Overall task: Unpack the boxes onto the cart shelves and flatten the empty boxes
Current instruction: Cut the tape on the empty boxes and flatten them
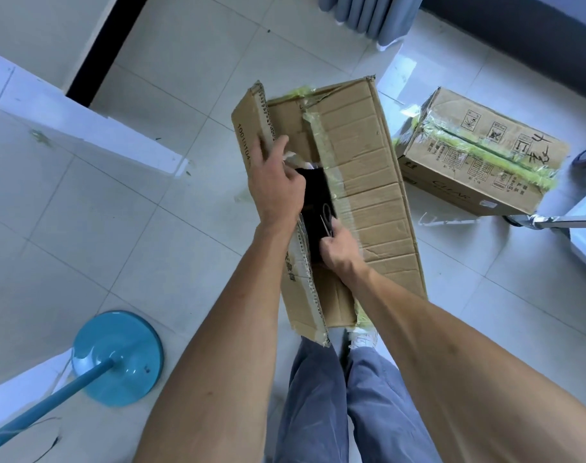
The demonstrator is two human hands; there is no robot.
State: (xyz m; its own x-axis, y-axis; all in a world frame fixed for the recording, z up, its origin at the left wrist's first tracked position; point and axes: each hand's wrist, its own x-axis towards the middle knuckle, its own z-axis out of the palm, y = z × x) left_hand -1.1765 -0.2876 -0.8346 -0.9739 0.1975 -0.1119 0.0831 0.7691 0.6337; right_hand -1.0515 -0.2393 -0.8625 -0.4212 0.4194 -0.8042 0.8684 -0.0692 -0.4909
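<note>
A long cardboard box (368,202) lies on the tiled floor in front of me, its left flap (251,128) raised and its right flap still lying flat. My left hand (275,185) grips the edge of the raised flap, thumb over the opening. My right hand (338,248) holds a pair of scissors (328,218) over the dark gap, where something black (315,195) shows inside. A second box (478,155), sealed with yellow-green tape, sits on the floor to the right.
A blue round stand base (118,355) with a pole stands at the lower left. A white ledge (67,108) runs along the left. Metal cart parts (552,223) show at the right edge. Blue curtains (368,15) hang at the top.
</note>
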